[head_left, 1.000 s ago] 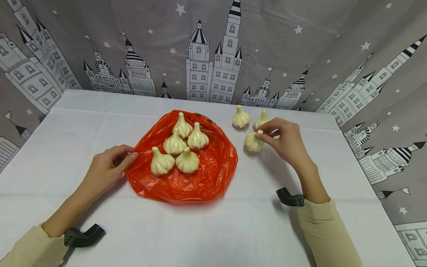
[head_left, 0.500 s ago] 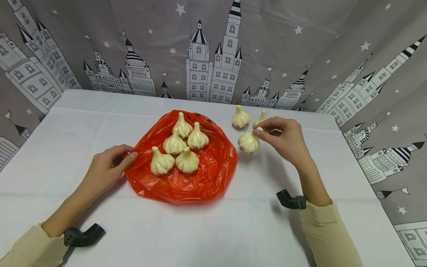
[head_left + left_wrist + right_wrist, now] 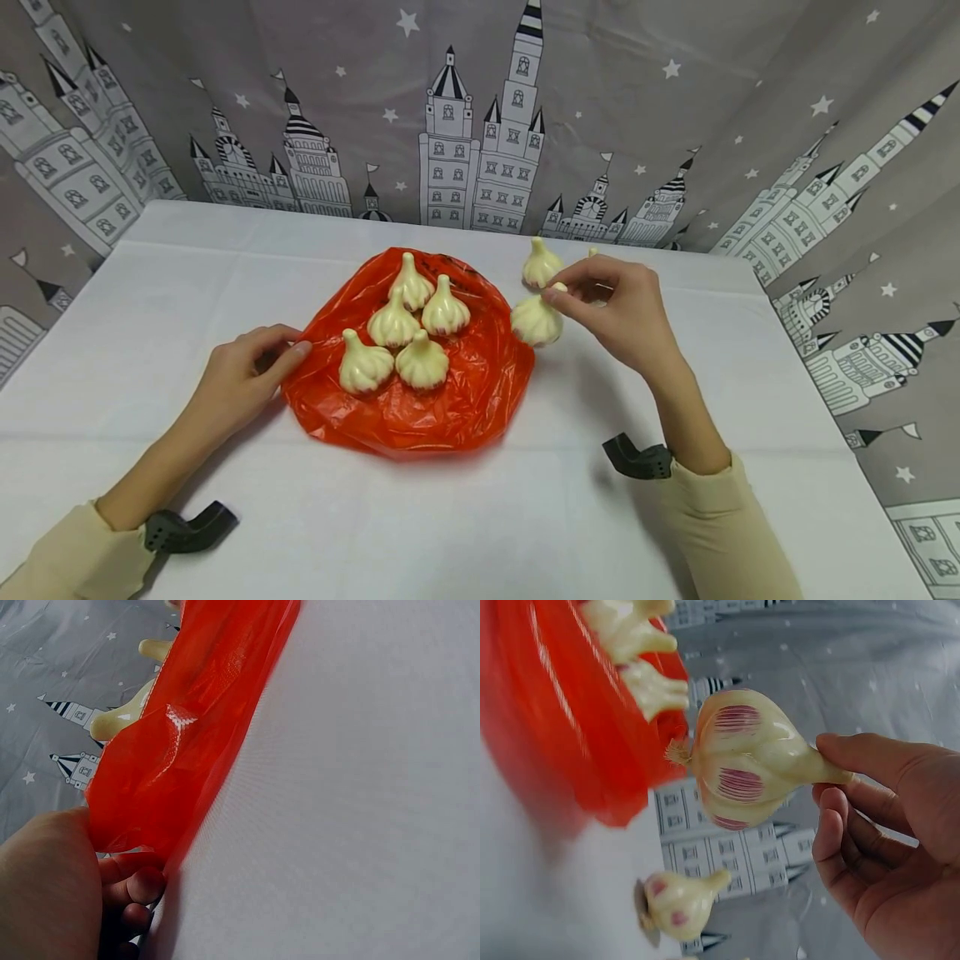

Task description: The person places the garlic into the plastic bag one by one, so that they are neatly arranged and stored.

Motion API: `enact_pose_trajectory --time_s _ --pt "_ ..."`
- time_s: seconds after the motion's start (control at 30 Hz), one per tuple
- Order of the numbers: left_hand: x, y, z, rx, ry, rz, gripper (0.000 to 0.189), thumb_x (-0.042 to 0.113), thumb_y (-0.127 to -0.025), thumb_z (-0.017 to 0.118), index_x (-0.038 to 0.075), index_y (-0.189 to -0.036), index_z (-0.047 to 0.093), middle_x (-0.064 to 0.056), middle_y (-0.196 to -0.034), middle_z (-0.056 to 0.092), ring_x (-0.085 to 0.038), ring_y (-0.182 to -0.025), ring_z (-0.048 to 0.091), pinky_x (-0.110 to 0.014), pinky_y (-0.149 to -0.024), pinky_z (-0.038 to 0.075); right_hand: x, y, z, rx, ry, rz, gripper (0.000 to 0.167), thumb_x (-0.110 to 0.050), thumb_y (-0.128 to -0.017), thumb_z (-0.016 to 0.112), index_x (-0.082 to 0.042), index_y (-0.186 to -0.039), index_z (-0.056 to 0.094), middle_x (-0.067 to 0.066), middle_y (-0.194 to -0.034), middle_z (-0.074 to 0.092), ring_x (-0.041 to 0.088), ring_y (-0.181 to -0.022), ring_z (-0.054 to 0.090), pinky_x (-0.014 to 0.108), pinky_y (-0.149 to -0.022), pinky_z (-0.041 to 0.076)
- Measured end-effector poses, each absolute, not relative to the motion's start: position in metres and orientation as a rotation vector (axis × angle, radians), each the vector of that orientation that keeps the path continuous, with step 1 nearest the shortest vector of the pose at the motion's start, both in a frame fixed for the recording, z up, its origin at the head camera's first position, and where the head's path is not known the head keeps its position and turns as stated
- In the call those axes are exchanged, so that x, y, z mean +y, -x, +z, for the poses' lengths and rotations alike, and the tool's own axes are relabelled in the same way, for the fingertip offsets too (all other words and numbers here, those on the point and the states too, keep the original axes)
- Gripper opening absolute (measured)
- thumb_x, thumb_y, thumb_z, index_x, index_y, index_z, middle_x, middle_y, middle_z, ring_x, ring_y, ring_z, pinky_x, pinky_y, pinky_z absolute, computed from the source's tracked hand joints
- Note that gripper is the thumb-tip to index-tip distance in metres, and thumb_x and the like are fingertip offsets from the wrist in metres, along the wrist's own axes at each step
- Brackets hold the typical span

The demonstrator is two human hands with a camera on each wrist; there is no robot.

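Observation:
A red plastic bag [image 3: 465, 400] lies spread on the table, with several garlic bulbs [image 3: 365, 365] grouped on it, stems up. At its left edge my left hand [image 3: 243, 371] pinches the plastic between thumb and fingers; the left wrist view shows the bag's rim [image 3: 150, 787] raised there. My right hand [image 3: 622, 308] holds another garlic bulb [image 3: 742, 761] by its stem, lifted just over the bag's right edge. Behind that hand stand two more bulbs: one bulb [image 3: 542, 262] shows plainly, while the other is almost hidden, only its stem tip [image 3: 593, 252] showing.
White cloth [image 3: 450, 525] covers the table. A grey curtain [image 3: 615, 75] printed with castles and stars hangs at the back and sides. Each wrist wears a black camera mount, the left mount [image 3: 191, 529] lying low near the cloth.
My right hand has lifted the garlic bulb and carried it left, from beside the other two to the bag's right edge. My left hand and the bag stay put.

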State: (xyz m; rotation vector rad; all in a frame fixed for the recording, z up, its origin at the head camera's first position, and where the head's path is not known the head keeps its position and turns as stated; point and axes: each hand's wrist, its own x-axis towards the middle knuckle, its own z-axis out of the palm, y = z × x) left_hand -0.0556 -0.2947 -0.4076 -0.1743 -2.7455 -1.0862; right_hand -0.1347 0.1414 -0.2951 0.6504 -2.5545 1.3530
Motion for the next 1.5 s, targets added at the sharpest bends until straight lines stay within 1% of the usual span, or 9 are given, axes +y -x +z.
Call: enact_pose_trajectory --time_s 0.17,0.33,0.5,0.63,0.8,0.93,1.23,1.37,1.5 --pt "-0.295 0.054 -0.407 -2.744 0.159 -1.09 0.027 0.024 -0.102 0.07 0.006 -0.123 0.072 -0.01 -0.098 0.072 -0.006 -0.081 0.053 -0.008 -0.069 0.046 0.114 0.133 -0.289 -2.618 -0.703 1.325 0.008 -0.016 -0.09 0.084 -0.011 -0.096 0.082 0.002 -0.089 0.074 0.016 -0.079 0.064 0.026 -0.075 0.058" --pt "-0.293 0.054 -0.408 -2.753 0.157 -1.09 0.027 0.025 -0.102 0.069 0.007 -0.123 0.072 -0.009 -0.098 0.072 -0.008 -0.081 0.054 -0.01 -0.07 0.047 0.093 0.133 -0.288 -2.659 -0.771 1.283 0.007 -0.013 -0.09 0.084 -0.01 -0.094 0.081 0.003 -0.084 0.071 0.017 -0.075 0.064 0.033 -0.072 0.059" --pt "-0.294 0.054 -0.406 -2.754 0.162 -1.081 0.027 0.025 -0.102 0.07 0.008 -0.122 0.073 -0.009 -0.099 0.073 -0.009 -0.082 0.054 -0.009 -0.07 0.048 0.079 0.133 -0.297 -2.671 -0.817 1.253 0.007 -0.013 -0.088 0.085 -0.009 -0.091 0.079 0.002 -0.08 0.069 0.016 -0.074 0.062 0.031 -0.07 0.056" --pt "-0.294 0.055 -0.406 -2.762 0.153 -1.076 0.028 0.026 -0.102 0.07 0.007 -0.123 0.072 -0.011 -0.102 0.074 -0.009 -0.083 0.055 -0.008 -0.071 0.047 0.07 0.137 -0.313 -2.704 -0.856 1.214 0.009 -0.014 -0.087 0.086 -0.009 -0.088 0.079 0.002 -0.077 0.068 0.015 -0.072 0.061 0.029 -0.068 0.054" --pt "-0.295 0.055 -0.407 -2.761 0.155 -1.073 0.028 0.025 -0.102 0.07 0.007 -0.123 0.073 -0.01 -0.101 0.074 -0.007 -0.083 0.054 -0.008 -0.071 0.047 0.063 0.141 -0.328 -2.766 -0.87 1.166 0.011 -0.014 -0.087 0.087 -0.007 -0.088 0.079 0.002 -0.075 0.068 0.015 -0.069 0.06 0.027 -0.064 0.051" --pt "-0.295 0.056 -0.407 -2.756 0.159 -1.078 0.027 0.024 -0.102 0.07 0.007 -0.123 0.073 -0.01 -0.101 0.073 -0.006 -0.083 0.054 -0.007 -0.072 0.046 0.059 0.14 -0.334 -2.784 -0.872 1.132 0.013 -0.017 -0.087 0.087 -0.007 -0.088 0.079 0.002 -0.076 0.068 0.014 -0.069 0.06 0.026 -0.064 0.05" --pt "-0.295 0.057 -0.406 -2.758 0.162 -1.083 0.026 0.024 -0.102 0.07 0.007 -0.122 0.073 -0.009 -0.1 0.073 -0.007 -0.082 0.054 -0.008 -0.071 0.046 0.056 0.139 -0.336 -2.775 -0.912 1.048 0.016 -0.022 -0.088 0.088 -0.01 -0.086 0.077 0.0 -0.075 0.065 0.012 -0.07 0.059 0.026 -0.066 0.049" --pt "-0.295 0.057 -0.407 -2.758 0.16 -1.084 0.027 0.024 -0.102 0.07 0.007 -0.122 0.073 -0.009 -0.1 0.073 -0.006 -0.083 0.053 -0.007 -0.071 0.046 0.058 0.139 -0.332 -2.745 -0.908 1.105 0.017 -0.026 -0.088 0.088 -0.011 -0.089 0.08 -0.001 -0.078 0.069 0.012 -0.071 0.06 0.027 -0.066 0.051" --pt "-0.295 0.057 -0.407 -2.758 0.161 -1.083 0.027 0.025 -0.102 0.07 0.008 -0.123 0.073 -0.009 -0.1 0.073 -0.006 -0.083 0.054 -0.007 -0.071 0.046 0.065 0.143 -0.326 -2.682 -0.828 1.175 0.017 -0.026 -0.091 0.085 -0.01 -0.095 0.083 0.0 -0.086 0.075 0.013 -0.073 0.065 0.029 -0.069 0.056"
